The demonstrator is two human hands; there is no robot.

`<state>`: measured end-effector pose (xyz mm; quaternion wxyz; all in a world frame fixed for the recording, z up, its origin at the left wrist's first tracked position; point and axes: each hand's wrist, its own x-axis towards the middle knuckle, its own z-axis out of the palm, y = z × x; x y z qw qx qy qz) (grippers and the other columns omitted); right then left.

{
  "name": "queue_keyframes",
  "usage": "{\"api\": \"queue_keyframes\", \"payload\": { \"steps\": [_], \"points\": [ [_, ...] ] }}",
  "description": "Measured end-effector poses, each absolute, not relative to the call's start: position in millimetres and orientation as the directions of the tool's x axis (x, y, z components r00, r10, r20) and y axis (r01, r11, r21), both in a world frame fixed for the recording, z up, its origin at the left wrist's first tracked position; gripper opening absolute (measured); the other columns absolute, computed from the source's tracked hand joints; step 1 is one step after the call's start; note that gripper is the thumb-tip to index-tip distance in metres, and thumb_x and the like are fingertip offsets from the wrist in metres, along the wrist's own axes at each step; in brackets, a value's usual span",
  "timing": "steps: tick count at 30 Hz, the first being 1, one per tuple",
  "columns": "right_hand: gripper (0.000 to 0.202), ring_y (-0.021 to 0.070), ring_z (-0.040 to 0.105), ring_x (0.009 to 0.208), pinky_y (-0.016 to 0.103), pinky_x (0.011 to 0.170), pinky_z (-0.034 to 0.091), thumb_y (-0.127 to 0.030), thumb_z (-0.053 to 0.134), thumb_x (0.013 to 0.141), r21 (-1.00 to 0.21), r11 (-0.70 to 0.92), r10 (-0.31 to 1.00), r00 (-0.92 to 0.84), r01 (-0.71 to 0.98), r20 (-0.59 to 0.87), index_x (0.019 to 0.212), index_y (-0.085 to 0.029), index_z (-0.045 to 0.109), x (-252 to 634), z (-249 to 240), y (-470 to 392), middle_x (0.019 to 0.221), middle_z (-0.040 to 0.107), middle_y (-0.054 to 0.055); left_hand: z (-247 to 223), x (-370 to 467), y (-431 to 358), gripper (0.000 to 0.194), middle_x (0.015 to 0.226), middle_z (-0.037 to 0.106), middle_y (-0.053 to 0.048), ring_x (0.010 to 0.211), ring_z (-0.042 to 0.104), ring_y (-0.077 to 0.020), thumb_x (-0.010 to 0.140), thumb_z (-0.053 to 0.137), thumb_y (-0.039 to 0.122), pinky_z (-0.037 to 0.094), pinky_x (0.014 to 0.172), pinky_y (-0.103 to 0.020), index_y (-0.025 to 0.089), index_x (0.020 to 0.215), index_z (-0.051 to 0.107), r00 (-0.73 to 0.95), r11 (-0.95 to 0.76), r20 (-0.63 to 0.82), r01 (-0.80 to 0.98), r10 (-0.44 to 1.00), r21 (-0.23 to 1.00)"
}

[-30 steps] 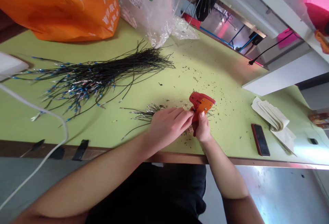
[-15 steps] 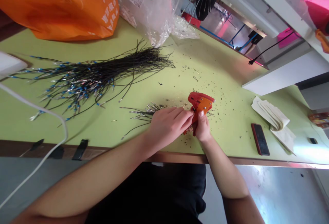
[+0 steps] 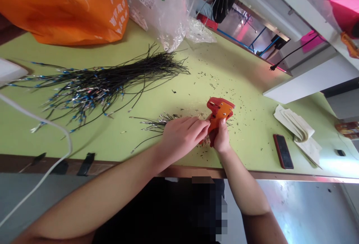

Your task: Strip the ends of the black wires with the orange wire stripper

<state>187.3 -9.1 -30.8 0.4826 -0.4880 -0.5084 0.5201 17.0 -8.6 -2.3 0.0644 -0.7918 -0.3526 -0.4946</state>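
My right hand point(image 3: 222, 137) is wrapped around the handles of a red and orange wire stripper point(image 3: 220, 111), its thumb lying on the orange body. Close against the tool's left side, my left hand point(image 3: 186, 132) is closed, thumb and fingers pinched together. What sits between those fingertips is hidden. Under and to the left of that hand lies a small bundle of black wires point(image 3: 158, 124) with bare metal ends. Scattered around the stripper are short black offcuts point(image 3: 212, 85) and copper-coloured bits.
A large bundle of black wires point(image 3: 120, 74) with blue and silver ends lies at left. Behind it stand an orange bag point(image 3: 81, 12) and clear plastic bags point(image 3: 162, 8). A phone point(image 3: 283, 151) and folded paper strips point(image 3: 297, 130) lie at right. A white cable point(image 3: 42, 117) crosses the left edge.
The wire stripper has turned slightly in my right hand and moved a little to the right, away from my left fingertips. My left hand has barely shifted.
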Motion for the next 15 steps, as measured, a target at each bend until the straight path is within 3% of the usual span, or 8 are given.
{"api": "queue_keyframes", "payload": {
  "steps": [3,6,11,15],
  "points": [
    [0.064,0.0269,0.07,0.073,0.04,0.057,0.06,-0.087,0.045,0.086,-0.992,-0.012,1.0,-0.021,-0.123,-0.009,0.088,-0.027,0.066,190.9,-34.1,-7.2,0.071,0.066,0.006,-2.4,15.7,-8.0,0.008,0.072,0.071,0.004,0.059,0.065,-0.012,0.097,0.065,0.011,0.048,0.055,-0.027,0.019,0.098,0.063,0.26,-0.736,0.829,0.632,0.495,0.241],
    [0.068,0.031,0.073,0.087,0.044,0.065,0.064,-0.089,0.048,0.083,-0.99,-0.047,0.997,-0.064,-0.13,-0.039,0.099,-0.026,0.069,194.3,-37.8,-8.3,0.082,0.072,0.009,-2.2,14.1,-6.7,0.008,0.071,0.072,0.004,0.058,0.065,-0.0116,0.098,0.064,0.012,0.046,0.053,-0.026,0.02,0.096,0.064,0.244,-0.719,0.83,0.651,0.502,0.244],
    [0.076,0.0324,0.074,0.089,0.047,0.069,0.066,-0.094,0.046,0.081,-0.991,-0.084,0.985,-0.158,-0.106,-0.067,0.104,-0.026,0.071,199.1,-43.1,-9.1,0.085,0.074,0.01,-2.3,12.3,-4.7,0.01,0.068,0.071,0.004,0.058,0.065,-0.0118,0.1,0.061,0.013,0.043,0.053,-0.026,0.02,0.095,0.066,0.238,-0.688,0.802,0.673,0.548,0.27],
    [0.075,0.0311,0.073,0.087,0.046,0.069,0.066,-0.094,0.044,0.081,-0.991,-0.048,0.967,-0.254,-0.121,-0.016,0.099,-0.026,0.069,197.7,-36.7,-7.3,0.082,0.073,0.009,0.9,11.8,-4.0,0.013,0.074,0.075,0.002,0.058,0.065,-0.0108,0.103,0.057,0.019,0.044,0.055,-0.024,0.02,0.096,0.068,0.172,-0.626,0.683,0.598,0.71,0.5]
  ]
}}
